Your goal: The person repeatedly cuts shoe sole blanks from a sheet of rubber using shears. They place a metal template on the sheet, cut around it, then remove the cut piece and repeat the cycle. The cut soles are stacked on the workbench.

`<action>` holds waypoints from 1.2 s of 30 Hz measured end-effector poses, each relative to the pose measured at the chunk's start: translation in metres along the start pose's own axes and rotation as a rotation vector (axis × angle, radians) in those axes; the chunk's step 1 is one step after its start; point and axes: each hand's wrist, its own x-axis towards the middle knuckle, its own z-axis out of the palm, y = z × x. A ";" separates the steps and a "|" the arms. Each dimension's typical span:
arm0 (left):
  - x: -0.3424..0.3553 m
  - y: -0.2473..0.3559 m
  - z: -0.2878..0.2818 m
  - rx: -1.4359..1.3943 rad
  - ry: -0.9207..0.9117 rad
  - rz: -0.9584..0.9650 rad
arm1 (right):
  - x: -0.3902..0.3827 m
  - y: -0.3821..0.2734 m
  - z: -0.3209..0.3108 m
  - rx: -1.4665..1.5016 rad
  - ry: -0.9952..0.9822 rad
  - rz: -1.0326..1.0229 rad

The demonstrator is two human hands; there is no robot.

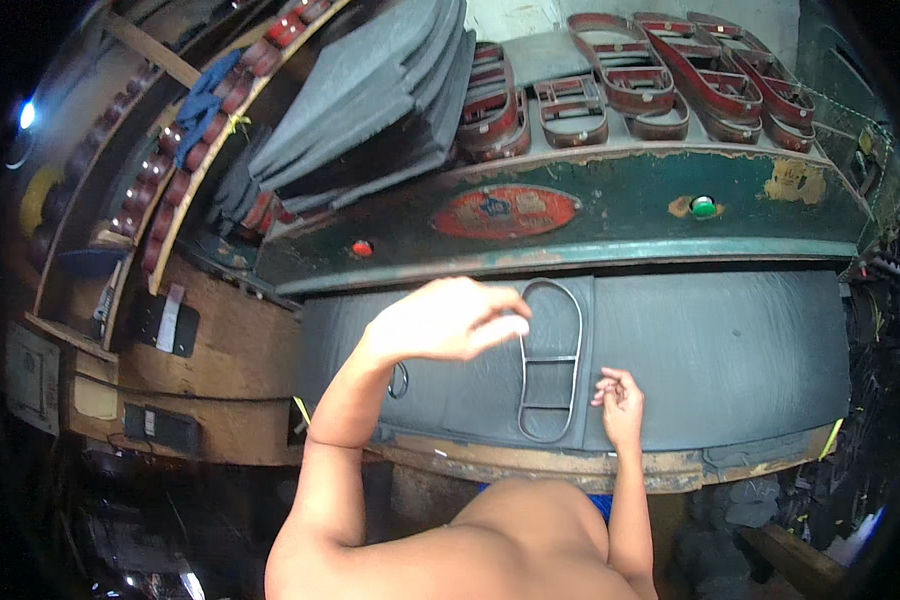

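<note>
**A:** anyone see the sole-shaped metal frame (552,358)?

**B:** yep, lying on the dark grey sheeting (720,360) that covers the table (540,464), roughly mid-table, crossbars inside it. The left hand (450,320) is right at its left edge, toward the far end. Thumb and index tips look slightly apart, but can't tell if they're gripping the rim or just over it.

**A:** and the right hand (622,402)?

**B:** holding nothing. It's just right of the frame, nearer the front, fingers loosely curled with gaps between them. Can't tell if it touches the sheeting.

**A:** what else is around?

**B:** small black ring (406,380) by the left forearm. Behind it all, a beat-up green beam (630,178): red oval plaque (505,212), red button (361,248) on the left, green button (703,208) on the right. Up top, reddish frames (640,100), some stacked, next to a messy pile of grey sheets (370,90). Wooden rack (167,250) far left, loaded with round red things (236,95).
</note>
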 end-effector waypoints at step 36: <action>-0.069 -0.073 0.247 -0.182 0.077 -0.148 | -0.003 -0.038 0.005 -0.899 -0.461 -0.231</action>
